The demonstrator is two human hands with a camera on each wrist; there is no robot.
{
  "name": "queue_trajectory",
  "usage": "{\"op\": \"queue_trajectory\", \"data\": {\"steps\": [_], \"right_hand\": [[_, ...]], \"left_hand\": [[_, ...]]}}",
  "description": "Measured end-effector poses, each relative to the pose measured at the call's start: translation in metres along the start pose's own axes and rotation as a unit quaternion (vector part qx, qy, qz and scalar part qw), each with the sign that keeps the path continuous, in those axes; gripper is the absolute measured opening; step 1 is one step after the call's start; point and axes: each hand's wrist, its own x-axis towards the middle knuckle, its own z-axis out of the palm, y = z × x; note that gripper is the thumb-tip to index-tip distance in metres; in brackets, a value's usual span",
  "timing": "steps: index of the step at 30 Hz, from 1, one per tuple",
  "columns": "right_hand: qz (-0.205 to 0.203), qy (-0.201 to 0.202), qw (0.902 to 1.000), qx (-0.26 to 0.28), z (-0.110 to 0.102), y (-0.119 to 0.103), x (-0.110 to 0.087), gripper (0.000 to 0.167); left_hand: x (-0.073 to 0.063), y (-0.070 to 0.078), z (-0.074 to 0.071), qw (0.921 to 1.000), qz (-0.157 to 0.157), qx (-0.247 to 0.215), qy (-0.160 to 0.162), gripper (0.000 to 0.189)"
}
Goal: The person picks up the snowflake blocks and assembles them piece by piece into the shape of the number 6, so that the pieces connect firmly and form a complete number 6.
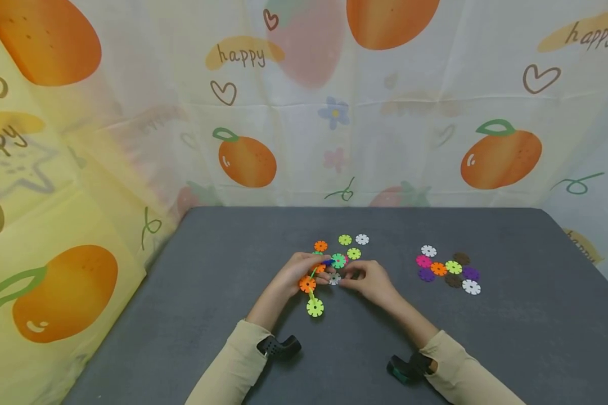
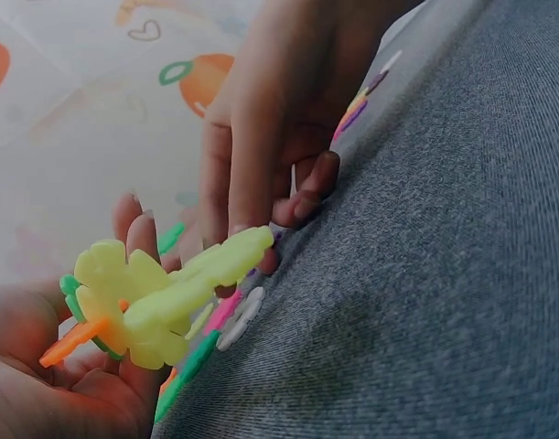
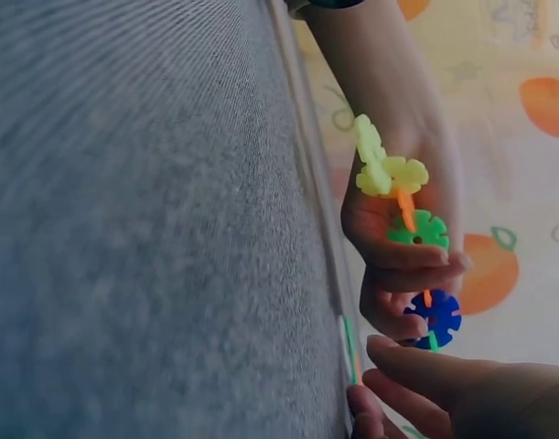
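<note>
"What's spread over that dark counter?"

"Two hands at work. The left hand has its fingers curled about a chain of notched discs, lifted off the surface. The right hand is just to the chain's right, fingers bent and nearly together."

"Gripping anything?"

"I can't tell from here; the tips are hidden."

"And the other pieces?"

"There's a loose cluster well to the chain's right, and a few pieces just beyond it, like that yellow-green disc. The chain's far end seems to be the green disc, crossing a blue disc."

"What about the grey-white disc?"

"Beside that end, near the right fingertips. For a clean join, I'd brace the chain close to its end, line up notch with notch, and press straight; twisting could loosen the other joints."
</note>
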Motion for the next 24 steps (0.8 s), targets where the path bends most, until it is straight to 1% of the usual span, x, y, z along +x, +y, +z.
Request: {"op": "queue_trajectory", "data": {"steps": [3,6,8,10,13,16,21,24], "right_hand": [[0.005,0.01,0.999,-0.044,0.004,-0.002,0.002,0.02],[0.006,0.011,0.9965,-0.082,0.007,-0.003,0.003,0.019],[0.007,0.01,0.9953,-0.097,0.009,-0.004,0.003,0.019],[0.008,0.008,0.9949,-0.1,0.009,-0.005,0.002,0.02],[0.019,0.013,0.9956,-0.091,0.009,-0.006,0.0,0.024],[0.027,0.022,0.9975,-0.061,0.007,-0.006,-0.003,0.026],[0.03,0.029,0.9991,0.006,0.002,-0.002,-0.007,0.018],[0.022,0.031,0.9988,0.029,-0.001,0.001,-0.009,0.014]], "left_hand": [[0.0,-0.001,0.0,1.0,0.001,-0.001,0.0,0.034],[0.0,-0.001,-0.001,1.0,0.002,-0.002,-0.002,0.035],[0.001,-0.002,-0.001,1.0,0.004,0.0,-0.003,0.035],[0.001,-0.002,-0.001,1.0,0.006,0.003,-0.005,0.036],[0.002,-0.002,-0.001,0.9999,0.008,0.011,-0.008,0.037],[0.002,-0.001,-0.001,0.9998,0.008,0.015,-0.01,0.037],[0.001,0.001,0.001,0.9997,0.009,0.019,-0.011,0.036],[0.0,0.002,0.001,0.9997,0.009,0.019,-0.01,0.036]]}}
